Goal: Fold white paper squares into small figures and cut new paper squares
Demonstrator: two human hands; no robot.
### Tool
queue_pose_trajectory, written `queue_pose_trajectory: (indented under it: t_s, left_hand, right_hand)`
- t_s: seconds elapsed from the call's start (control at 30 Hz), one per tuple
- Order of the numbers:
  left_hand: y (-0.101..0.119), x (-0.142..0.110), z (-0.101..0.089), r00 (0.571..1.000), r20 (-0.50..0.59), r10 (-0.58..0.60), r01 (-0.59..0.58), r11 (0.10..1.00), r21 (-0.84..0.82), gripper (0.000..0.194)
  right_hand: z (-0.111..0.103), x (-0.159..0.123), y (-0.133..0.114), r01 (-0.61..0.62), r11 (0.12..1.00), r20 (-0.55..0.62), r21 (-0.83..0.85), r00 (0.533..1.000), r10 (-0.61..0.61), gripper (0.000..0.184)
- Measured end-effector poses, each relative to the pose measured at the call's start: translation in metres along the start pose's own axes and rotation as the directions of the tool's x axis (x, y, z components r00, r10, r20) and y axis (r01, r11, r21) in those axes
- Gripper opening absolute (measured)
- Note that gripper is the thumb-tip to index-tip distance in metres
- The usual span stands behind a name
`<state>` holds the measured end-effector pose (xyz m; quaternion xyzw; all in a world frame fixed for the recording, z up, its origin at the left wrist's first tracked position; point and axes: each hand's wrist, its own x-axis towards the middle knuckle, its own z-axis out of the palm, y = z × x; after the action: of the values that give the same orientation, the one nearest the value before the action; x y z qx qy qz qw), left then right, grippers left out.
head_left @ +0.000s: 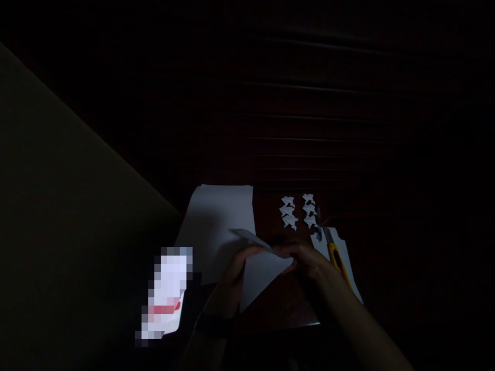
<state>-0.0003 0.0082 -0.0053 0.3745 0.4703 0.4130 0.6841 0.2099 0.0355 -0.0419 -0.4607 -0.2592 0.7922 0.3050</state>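
Between my two hands a sheet of white paper [265, 281] is held above the table, its upper part standing up as a bent or folded flap. My left hand [236, 264] grips it at the left, with a dark band around the wrist. At the right edge my right hand [307, 259] has its fingers closed on the same sheet. Beneath and beyond the left hand lies a stack of white paper [222, 211]. Small folded paper figures [288, 212] stand in one column behind the right hand, and more paper figures [309, 208] form a second column beside them.
At the right, a yellow utility knife [337, 257] lies on white paper pieces [350, 257]. A dark slim object [318, 219] is near its tip. To the left glows a blurred screen [170, 288]. The dark table [297, 309] meets a slatted dark surface behind; a pale wall [77, 206] rises left.
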Motion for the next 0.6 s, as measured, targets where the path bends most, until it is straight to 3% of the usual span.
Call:
queue_pose_trajectory:
  t_s: [0.13, 0.3, 0.37, 0.47, 0.6]
  left_hand:
    - [0.01, 0.001, 0.012, 0.994, -0.05, 0.094, -0.091, 0.995, 0.047, 0.036]
    - [0.004, 0.008, 0.017, 0.996, 0.047, -0.072, 0.078, 0.986, -0.149, 0.068]
    - [-0.002, 0.011, 0.017, 0.994, 0.08, -0.076, 0.092, 0.972, -0.218, 0.079]
    - [-0.003, 0.014, 0.02, 0.995, 0.077, -0.063, 0.084, 0.946, -0.314, 0.08]
    - [0.008, 0.021, 0.025, 0.968, 0.183, -0.17, 0.231, 0.887, -0.4, 0.091]
  right_hand:
    - [-0.002, 0.001, -0.001, 0.015, 0.999, -0.072, 0.052, 0.997, -0.011, 0.026]
    - [-0.002, 0.002, -0.005, 0.118, 0.99, -0.189, 0.076, 0.977, -0.102, 0.027]
    - [0.0, 0.002, -0.007, 0.179, 0.981, -0.249, 0.075, 0.956, -0.155, 0.027]
    - [0.003, 0.002, -0.009, 0.27, 0.957, -0.303, 0.105, 0.925, -0.227, 0.029]
    - [0.001, 0.002, -0.011, 0.308, 0.935, -0.344, 0.175, 0.909, -0.235, 0.024]
